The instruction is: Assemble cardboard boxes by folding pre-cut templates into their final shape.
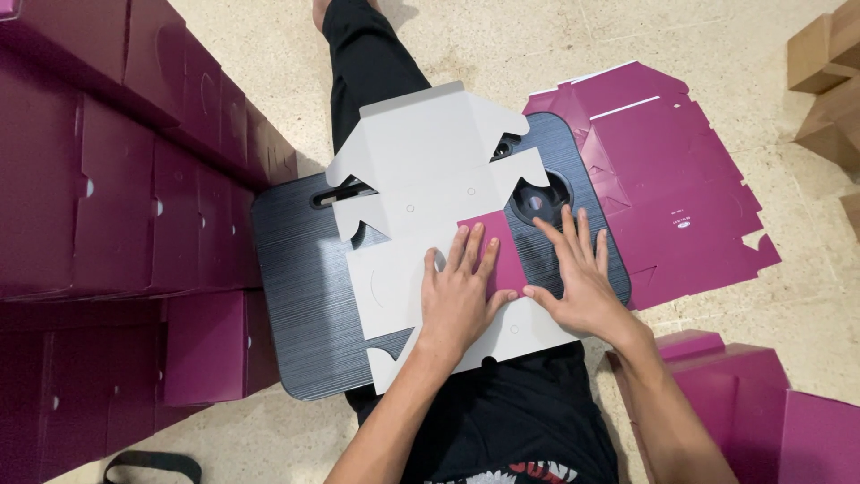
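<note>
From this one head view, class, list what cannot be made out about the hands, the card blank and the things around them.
- The fold under the left hand and right hand: both palms hide it.
- The lap board: the flat box blank covers its middle.
- The stacked maroon boxes: cut off at the left edge.
- The small print on the maroon blanks: too small.

Left hand (459, 300) covers part of the folded flap (507, 255) & the blank (421, 170) under it. Right hand (578, 282) hides the board (300, 287) edge. Box stack (107, 179) cut off at left/top edges. Brown cartons (829, 81) cut off at right. Print on flat sheets (667, 188) too small to tell.
</note>
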